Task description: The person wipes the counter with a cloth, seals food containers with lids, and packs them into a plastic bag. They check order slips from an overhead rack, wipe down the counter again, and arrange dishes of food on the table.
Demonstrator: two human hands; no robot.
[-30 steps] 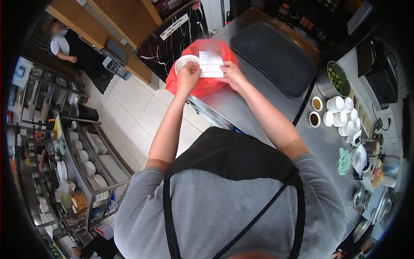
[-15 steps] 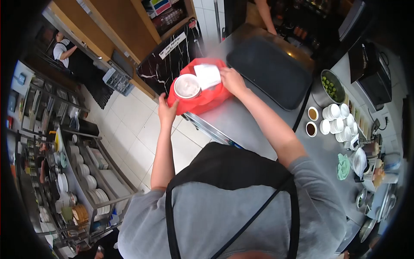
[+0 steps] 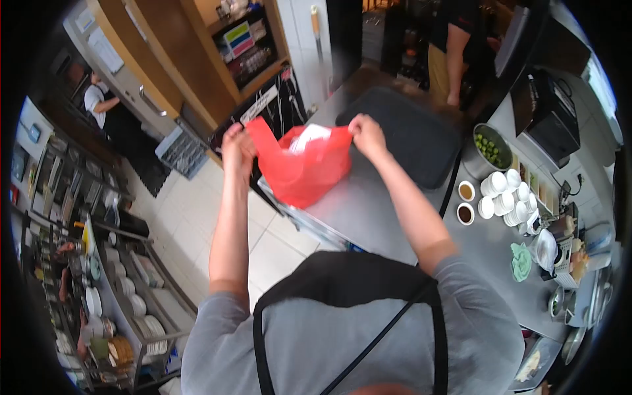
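A red plastic bag [image 3: 303, 172] stands at the edge of the metal counter, its two handles pulled up and apart. My left hand [image 3: 237, 150] pinches the left handle, and my right hand [image 3: 368, 135] is closed on the right one. White paper, perhaps napkins [image 3: 309, 137], shows in the bag's mouth. The rest of the contents is hidden behind the red plastic. A black tray [image 3: 408, 141] lies on the counter just beyond my right hand.
On the right of the counter are a metal pot of green produce [image 3: 490, 148], two sauce cups [image 3: 466, 202], stacked white cups [image 3: 503, 201] and a green cloth [image 3: 521, 262]. One person [image 3: 454, 59] stands beyond the tray, another [image 3: 99, 102] by the door. A dish rack [image 3: 174, 289] is at left.
Both hands have moved up to the bag's handles and raised its sides. The white tub seen inside is now hidden. A person has come further into view beyond the counter.
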